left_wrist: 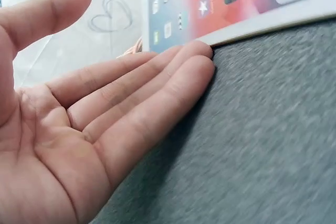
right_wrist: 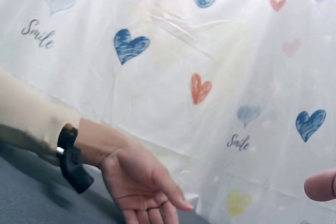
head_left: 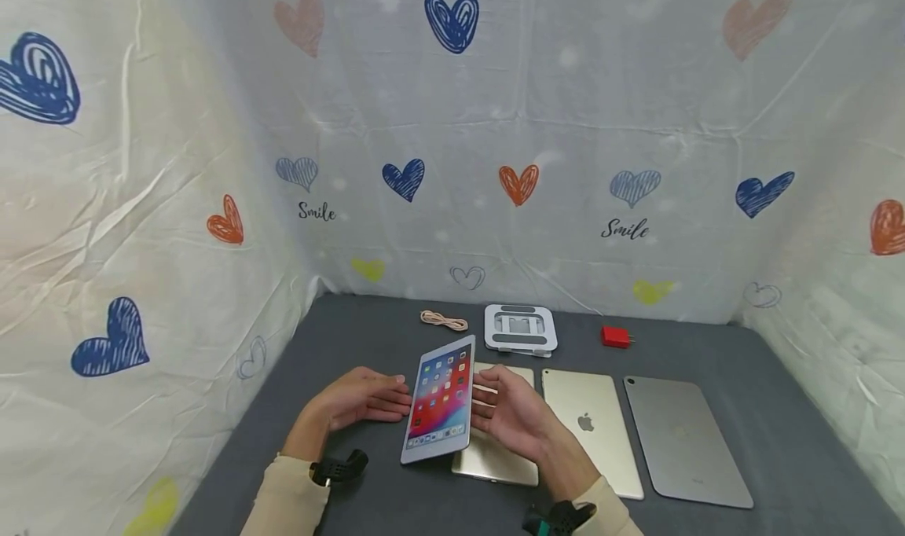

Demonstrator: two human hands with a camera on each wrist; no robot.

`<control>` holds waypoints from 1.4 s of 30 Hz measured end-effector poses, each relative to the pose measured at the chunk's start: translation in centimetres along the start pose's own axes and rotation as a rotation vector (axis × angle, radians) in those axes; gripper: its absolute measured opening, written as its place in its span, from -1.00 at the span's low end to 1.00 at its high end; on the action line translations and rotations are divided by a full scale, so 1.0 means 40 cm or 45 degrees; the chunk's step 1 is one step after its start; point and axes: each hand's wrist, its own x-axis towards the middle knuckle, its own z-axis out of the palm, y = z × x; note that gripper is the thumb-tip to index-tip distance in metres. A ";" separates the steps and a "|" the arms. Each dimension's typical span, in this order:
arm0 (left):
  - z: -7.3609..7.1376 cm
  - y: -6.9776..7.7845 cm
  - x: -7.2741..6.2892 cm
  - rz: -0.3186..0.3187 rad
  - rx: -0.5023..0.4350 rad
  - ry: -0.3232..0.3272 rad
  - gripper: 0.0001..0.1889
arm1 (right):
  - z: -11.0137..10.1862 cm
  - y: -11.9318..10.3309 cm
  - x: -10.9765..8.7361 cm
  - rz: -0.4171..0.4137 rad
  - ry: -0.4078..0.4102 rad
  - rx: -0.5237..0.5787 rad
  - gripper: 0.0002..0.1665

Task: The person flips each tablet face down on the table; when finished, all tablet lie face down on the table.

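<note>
A white-framed tablet [head_left: 441,394] with a lit home screen of app icons stands tilted between my two hands, its right side raised. My left hand [head_left: 371,398] has its fingers extended, palm up, with the fingertips right at the tablet's left edge; the left wrist view shows this hand [left_wrist: 105,124] close up against the tablet's white border [left_wrist: 252,32]. On the other side, my right hand [head_left: 516,414] has loosely bent fingers meeting the raised right edge. The right wrist view catches only the right thumb [right_wrist: 321,184] and, across from it, my left hand [right_wrist: 142,177].
Face down to the right lie a gold tablet [head_left: 505,465], partly behind the right hand, another gold tablet [head_left: 590,426] and a grey tablet [head_left: 686,442]. Behind are a coiled cable [head_left: 444,321], a folded white stand [head_left: 521,328] and a red plug charger [head_left: 617,336].
</note>
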 end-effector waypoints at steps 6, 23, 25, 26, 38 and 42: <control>0.017 0.014 0.002 0.005 -0.015 -0.010 -0.42 | 0.007 -0.018 -0.015 -0.031 -0.005 -0.059 -0.19; 0.125 0.227 -0.091 0.280 0.019 -0.087 -0.42 | 0.066 -0.031 -0.012 -0.095 -0.077 -0.150 -0.13; 0.124 0.240 -0.091 0.271 0.024 -0.098 -0.42 | 0.075 -0.033 -0.008 -0.105 -0.094 -0.161 -0.15; 0.123 0.244 -0.091 0.261 0.025 -0.098 -0.42 | 0.080 -0.035 -0.005 -0.110 -0.102 -0.168 -0.17; 0.098 0.272 -0.101 0.139 0.060 -0.053 -0.44 | 0.144 -0.026 0.021 -0.174 -0.153 -0.190 -0.26; 0.073 0.278 -0.111 0.125 0.089 -0.025 -0.45 | 0.163 -0.017 0.024 -0.172 -0.176 -0.189 -0.19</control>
